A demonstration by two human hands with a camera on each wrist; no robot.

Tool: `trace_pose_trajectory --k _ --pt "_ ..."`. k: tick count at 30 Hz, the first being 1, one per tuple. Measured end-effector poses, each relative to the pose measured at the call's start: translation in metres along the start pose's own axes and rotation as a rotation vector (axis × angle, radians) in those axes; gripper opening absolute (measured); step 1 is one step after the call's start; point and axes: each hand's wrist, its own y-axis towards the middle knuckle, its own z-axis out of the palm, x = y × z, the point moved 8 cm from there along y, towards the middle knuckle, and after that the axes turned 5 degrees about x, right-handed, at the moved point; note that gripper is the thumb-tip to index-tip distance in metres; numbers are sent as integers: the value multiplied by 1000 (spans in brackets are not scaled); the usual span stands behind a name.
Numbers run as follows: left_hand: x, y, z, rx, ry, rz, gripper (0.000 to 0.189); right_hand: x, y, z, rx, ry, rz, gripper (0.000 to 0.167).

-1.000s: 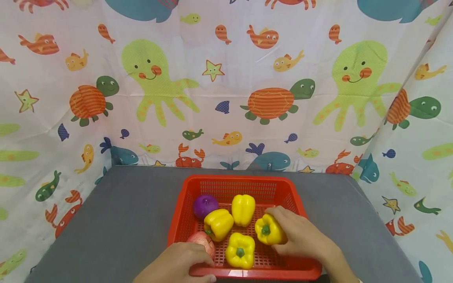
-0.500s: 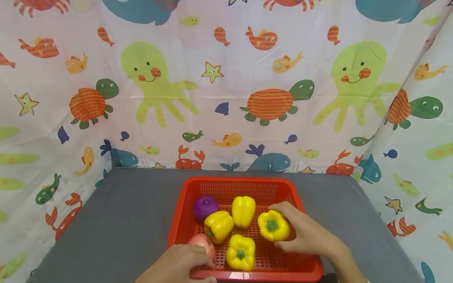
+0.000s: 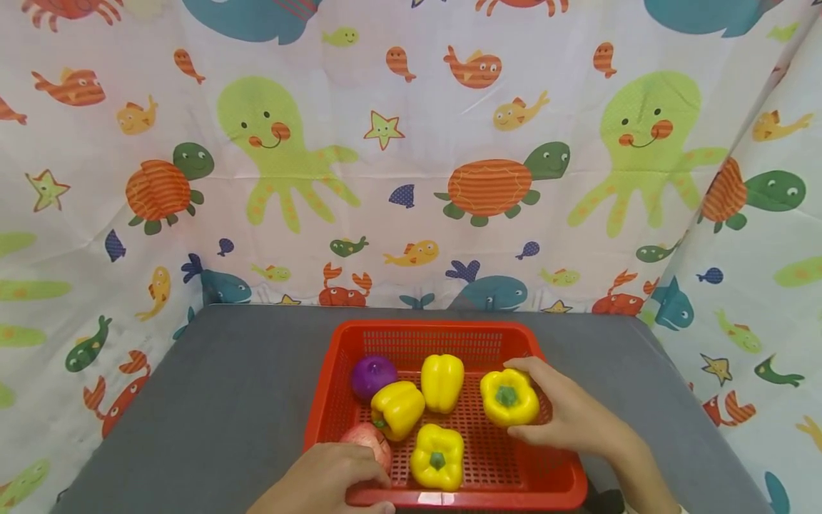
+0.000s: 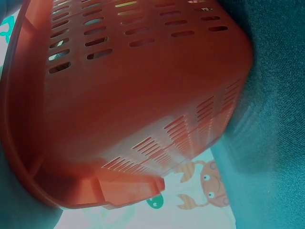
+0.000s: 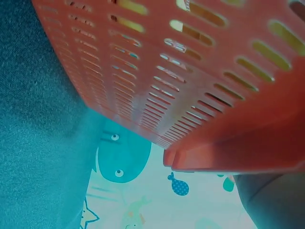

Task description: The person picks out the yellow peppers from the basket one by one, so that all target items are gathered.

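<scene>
In the head view a red plastic basket [image 3: 434, 500] holds several yellow bell peppers. My right hand [image 3: 565, 410] grips one yellow bell pepper [image 3: 509, 398] between fingers and thumb, inside the basket's right side, its green stem toward me. Two more yellow bell peppers, one upright [image 3: 442, 383] and one tilted [image 3: 397, 410], lie left of it. Another pepper [image 3: 437, 457] sits near the front wall. With my left hand [image 3: 324, 478] I hold the basket's front left rim, the thumb outside. A pink-red round fruit [image 3: 368, 440], partly hidden, lies against the left fingers.
A purple onion [image 3: 374, 378] lies in the basket's back left corner. Grey cloth [image 3: 257, 371] covers the table on both sides. A curtain [image 3: 411, 214] printed with sea animals stands behind and at the sides. Both wrist views show the basket's slotted outer wall [image 4: 143, 86].
My right hand has moved right with the yellow bell pepper, turning its stem end more toward the camera. The left hand stays at the basket's rim.
</scene>
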Motion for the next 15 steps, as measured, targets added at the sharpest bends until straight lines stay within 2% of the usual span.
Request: trace_pose_trajectory --k 6,15 --pt "-1 1 1 18 -16 -24 28 -2 -2 -7 -29 44 14 76" --pt "0 1 2 28 -12 -36 29 -5 -8 -20 -106 13 0 77"
